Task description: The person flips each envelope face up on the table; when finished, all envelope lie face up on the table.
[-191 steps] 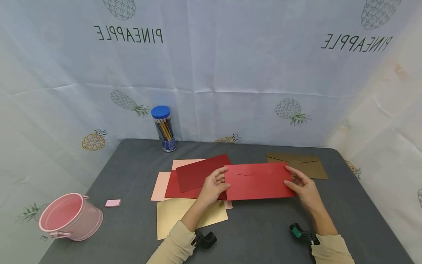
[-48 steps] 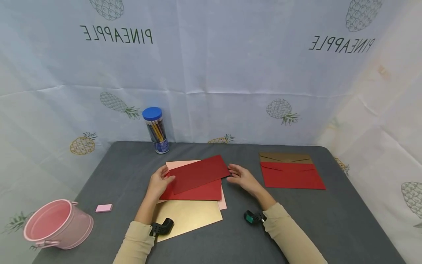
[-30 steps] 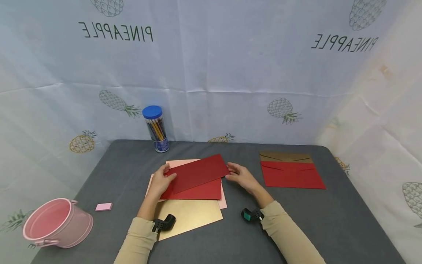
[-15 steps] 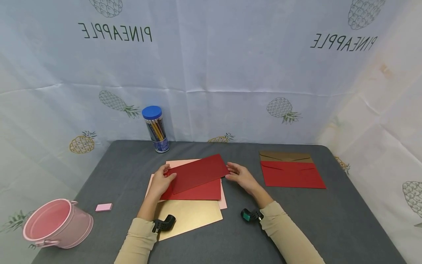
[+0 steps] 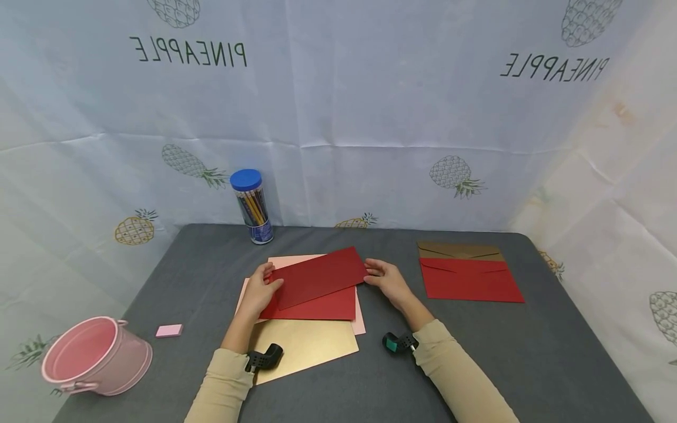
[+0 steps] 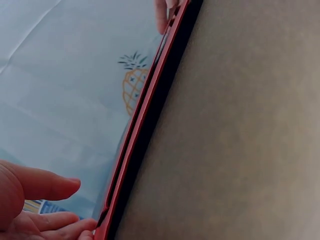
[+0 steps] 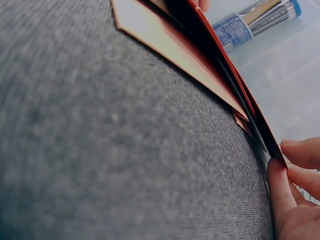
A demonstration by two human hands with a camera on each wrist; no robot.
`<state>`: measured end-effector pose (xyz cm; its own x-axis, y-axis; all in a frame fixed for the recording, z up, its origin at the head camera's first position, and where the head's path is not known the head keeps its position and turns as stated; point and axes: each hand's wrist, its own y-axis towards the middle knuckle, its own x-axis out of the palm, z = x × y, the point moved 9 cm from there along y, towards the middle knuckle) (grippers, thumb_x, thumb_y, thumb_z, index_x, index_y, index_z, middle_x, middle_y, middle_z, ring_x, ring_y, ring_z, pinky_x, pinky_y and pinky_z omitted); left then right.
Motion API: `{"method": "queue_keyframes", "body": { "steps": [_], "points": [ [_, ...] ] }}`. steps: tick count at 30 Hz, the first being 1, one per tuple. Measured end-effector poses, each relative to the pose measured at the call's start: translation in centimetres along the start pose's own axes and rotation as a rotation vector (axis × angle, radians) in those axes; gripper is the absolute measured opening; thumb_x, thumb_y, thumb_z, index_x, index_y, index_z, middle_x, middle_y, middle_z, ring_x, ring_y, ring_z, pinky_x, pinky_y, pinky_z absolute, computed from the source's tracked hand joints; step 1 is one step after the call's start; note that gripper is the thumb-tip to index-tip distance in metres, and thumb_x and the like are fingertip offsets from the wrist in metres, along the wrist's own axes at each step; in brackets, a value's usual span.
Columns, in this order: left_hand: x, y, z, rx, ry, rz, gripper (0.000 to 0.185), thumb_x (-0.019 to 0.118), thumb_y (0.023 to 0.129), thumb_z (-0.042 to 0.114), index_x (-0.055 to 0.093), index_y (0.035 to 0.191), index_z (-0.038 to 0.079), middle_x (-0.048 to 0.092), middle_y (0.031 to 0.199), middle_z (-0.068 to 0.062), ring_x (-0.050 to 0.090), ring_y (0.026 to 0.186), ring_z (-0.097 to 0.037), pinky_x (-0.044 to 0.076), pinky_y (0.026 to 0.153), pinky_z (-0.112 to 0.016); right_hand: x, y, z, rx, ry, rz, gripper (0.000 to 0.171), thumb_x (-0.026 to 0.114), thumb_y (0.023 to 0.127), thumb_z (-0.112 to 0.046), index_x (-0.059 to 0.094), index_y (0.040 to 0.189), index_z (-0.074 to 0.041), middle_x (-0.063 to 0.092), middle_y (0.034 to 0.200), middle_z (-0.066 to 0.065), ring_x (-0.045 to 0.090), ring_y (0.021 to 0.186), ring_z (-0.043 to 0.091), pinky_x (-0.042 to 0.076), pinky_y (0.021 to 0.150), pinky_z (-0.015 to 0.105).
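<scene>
In the head view a dark red envelope (image 5: 319,277) lies slanted across another red envelope (image 5: 317,306). Pale pink envelopes (image 5: 360,320) and a gold envelope (image 5: 304,346) spread out beneath them. My left hand (image 5: 257,292) is at the left end of the dark red envelope. The left wrist view shows its thumb apart from the paper and its fingertips (image 6: 86,232) touching the red edge. At the opposite end, my right hand (image 5: 388,282) pinches the corner of the dark red envelope, seen closely in the right wrist view between thumb and fingers (image 7: 302,152).
On the right, a bright red envelope (image 5: 471,281) overlaps a brown envelope (image 5: 460,249). A blue-lidded jar of pencils (image 5: 254,205) stands at the back left. Farther left are a small pink block (image 5: 169,331) and a pink bucket (image 5: 97,355). Patterned cloth (image 5: 370,117) hangs behind the grey table (image 5: 476,364).
The bright red envelope, held in both hands at first, now lies over the brown one on the right. Both hands have shifted left to the pile; in the last second they barely move.
</scene>
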<state>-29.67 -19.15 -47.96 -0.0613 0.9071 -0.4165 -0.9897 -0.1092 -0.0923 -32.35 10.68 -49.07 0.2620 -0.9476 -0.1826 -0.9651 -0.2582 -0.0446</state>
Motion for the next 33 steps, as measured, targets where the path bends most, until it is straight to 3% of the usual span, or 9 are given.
{"method": "queue_keyframes", "body": {
  "steps": [9,15,23,28,33],
  "points": [
    [-0.4,-0.2,0.5,0.067,-0.037,0.031,0.054,0.056,0.091,0.001,0.034,0.139,-0.008,0.041,0.14,-0.028,0.039,0.129,-0.041,0.035,0.109,-0.048,0.1,0.0,0.2,0.016,0.025,0.002,0.054,0.057,0.09,0.003,0.04,0.14,0.004,0.043,0.142,0.023,0.048,0.122,0.033,0.048,0.09,0.023],
    [-0.7,0.4,0.3,0.068,-0.109,0.022,0.053,0.054,0.091,-0.004,0.033,0.14,-0.009,0.04,0.142,-0.027,0.04,0.132,-0.038,0.032,0.112,-0.045,-0.2,-0.2,0.5,0.006,0.079,0.011,0.055,0.057,0.09,0.006,0.039,0.142,0.003,0.041,0.143,0.023,0.045,0.125,0.034,0.048,0.085,0.016],
    [-1.0,0.4,0.3,0.057,-0.122,0.029,0.053,0.053,0.092,-0.004,0.033,0.141,-0.006,0.04,0.143,-0.025,0.04,0.132,-0.037,0.03,0.112,-0.044,-0.4,-0.5,0.8,-0.015,0.15,0.001,0.057,0.056,0.09,0.006,0.036,0.143,0.002,0.038,0.144,0.025,0.044,0.126,0.035,0.048,0.082,0.013],
    [-0.9,0.4,-0.1,0.034,-0.043,0.032,0.056,0.054,0.092,-0.001,0.032,0.144,-0.003,0.033,0.149,-0.023,0.032,0.139,-0.036,0.029,0.112,-0.045,-0.7,-0.6,0.8,-0.01,0.19,0.032,0.057,0.057,0.089,0.007,0.039,0.142,0.001,0.042,0.142,0.024,0.049,0.122,0.028,0.05,0.081,0.014],
    [-0.6,0.5,-0.4,0.04,0.078,0.012,0.06,0.057,0.09,-0.004,0.033,0.145,-0.001,0.028,0.153,-0.02,0.026,0.142,-0.031,0.029,0.112,-0.043,-0.7,-0.7,0.7,-0.012,0.201,0.035,0.057,0.056,0.088,0.008,0.039,0.142,0.001,0.043,0.141,0.023,0.05,0.122,0.028,0.05,0.081,0.014]
  ]
}}
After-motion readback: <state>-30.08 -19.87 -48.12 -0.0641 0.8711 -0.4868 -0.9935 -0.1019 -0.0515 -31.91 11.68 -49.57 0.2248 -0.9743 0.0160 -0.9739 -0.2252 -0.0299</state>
